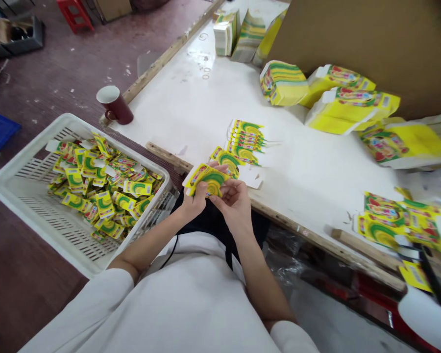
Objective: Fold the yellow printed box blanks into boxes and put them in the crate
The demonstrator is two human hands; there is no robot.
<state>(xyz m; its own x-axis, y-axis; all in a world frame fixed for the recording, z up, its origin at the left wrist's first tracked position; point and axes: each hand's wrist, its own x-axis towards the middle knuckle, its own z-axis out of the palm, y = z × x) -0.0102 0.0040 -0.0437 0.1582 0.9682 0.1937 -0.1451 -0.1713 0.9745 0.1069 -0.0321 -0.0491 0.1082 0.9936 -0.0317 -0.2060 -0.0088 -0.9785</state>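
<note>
A yellow and green printed carton (210, 180) is held over the table's front edge. My left hand (195, 200) grips its left side, thumb on the printed face. At its right side, my right hand (235, 198) pinches the edge with thumb and fingers. Just behind lies another flat carton (228, 161) on the white table (297, 171), with a white flap showing beside it. Farther back, several more cartons (246, 139) lie overlapped in a row.
A white plastic basket (33, 220) with many small yellow cartons (106, 186) stands at the left. A maroon mug (117, 105) sits at the table's left corner. Bundled cartons (353, 108) line the back right; more cartons (385, 220) lie front right. A red stool (73, 14) stands beyond.
</note>
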